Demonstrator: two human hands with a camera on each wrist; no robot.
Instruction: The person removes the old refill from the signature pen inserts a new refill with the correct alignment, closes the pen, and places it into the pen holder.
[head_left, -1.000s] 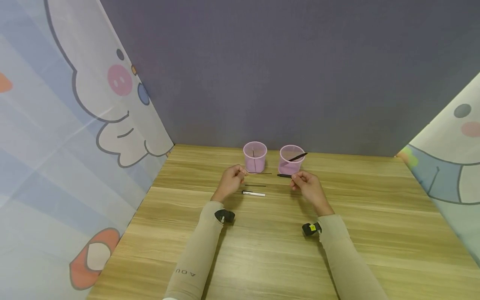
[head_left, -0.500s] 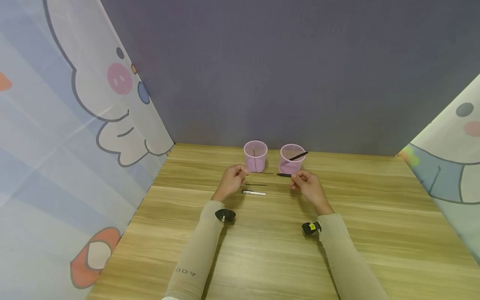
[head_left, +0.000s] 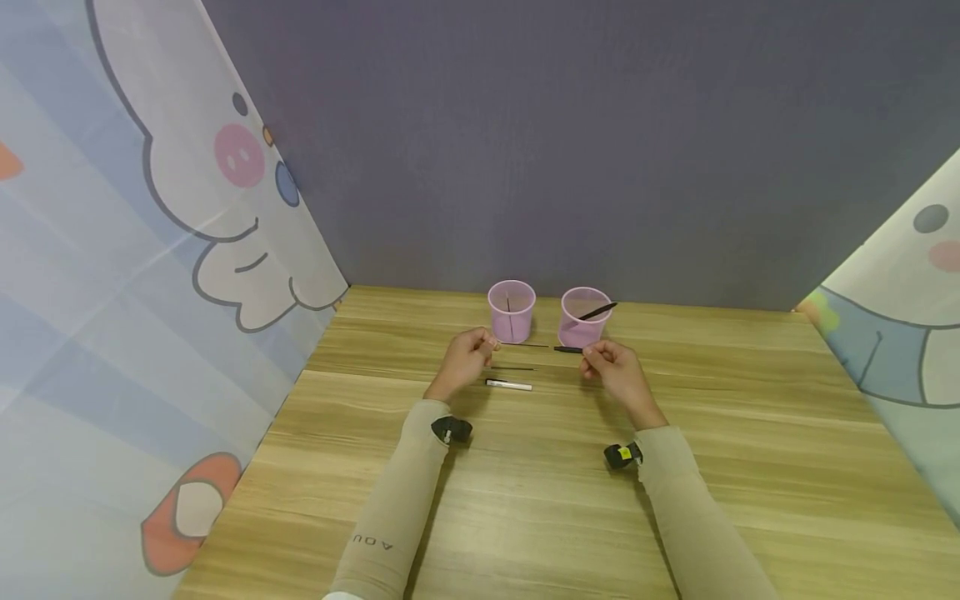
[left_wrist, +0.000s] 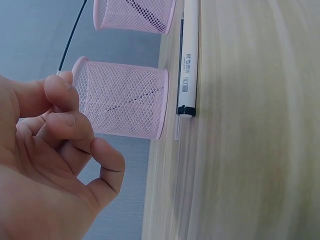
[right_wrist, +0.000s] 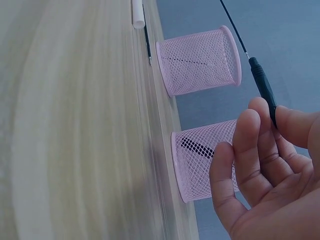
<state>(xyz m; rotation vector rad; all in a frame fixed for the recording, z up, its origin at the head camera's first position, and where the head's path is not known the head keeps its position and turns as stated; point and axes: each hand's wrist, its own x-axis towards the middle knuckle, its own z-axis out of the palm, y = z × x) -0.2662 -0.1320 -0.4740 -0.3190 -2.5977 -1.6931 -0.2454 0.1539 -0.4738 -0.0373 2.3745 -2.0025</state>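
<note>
Above a wood-grain table [head_left: 525, 500], in front of two pink mesh cups, a person's two hands face each other. The left hand [head_left: 461, 360] pinches one end of a thin dark refill [head_left: 525, 345] between thumb and finger, holding it roughly level in the air so that it points toward the other hand. The right hand [head_left: 618, 373] grips a short black pen barrel [right_wrist: 263, 85] the same way, its narrow end turned to the refill. The refill's tip and the barrel are just beside each other, nearly in line; whether they touch I cannot tell. Beyond the left hand, the left cup [head_left: 497, 327] has another slim dark rod [head_left: 509, 315] standing in it, while in the right cup [head_left: 567, 331] a black stick [head_left: 597, 312] leans out past the rim. Nearer the person, a second refill [head_left: 513, 368] lies on the tabletop, and alongside it a white pen [head_left: 508, 385] with a black end. A dark grey panel [head_left: 600, 150] rises behind the cups.
</note>
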